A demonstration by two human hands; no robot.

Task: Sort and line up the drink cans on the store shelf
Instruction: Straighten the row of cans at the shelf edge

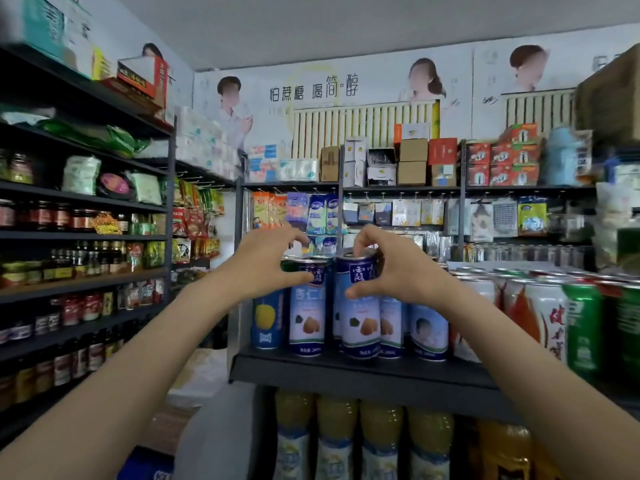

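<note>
Both hands work at the front left corner of the dark metal store shelf (pixel 363 370), where a row of tall blue-and-white drink cans stands at the edge. The right hand (pixel 398 271) grips one blue-and-white almond-drink can (pixel 356 306) near its top: the thumb presses the front of the label, and the other fingers (pixel 363 242) curl over the rim from behind. This can sits slightly higher and further forward than its neighbours; whether its base touches the shelf is hard to tell. The left hand (pixel 268 263) wraps the top of the neighbouring blue-and-white can (pixel 307 313), thumb on the front, index finger arched over the lid.

A sealed can of this kind is probably fairly heavy, with stiff but thin, smooth walls. It can slip in a loose pinch and dent under a hard squeeze or a knock against its neighbours. The strong rim and upper shoulder, where both hands hold now, are likely the safest places to grip. To the right stand red-and-white cans (pixel 530 317) and green cans (pixel 585 327), closely packed, so a tilted can could topple others.
</note>
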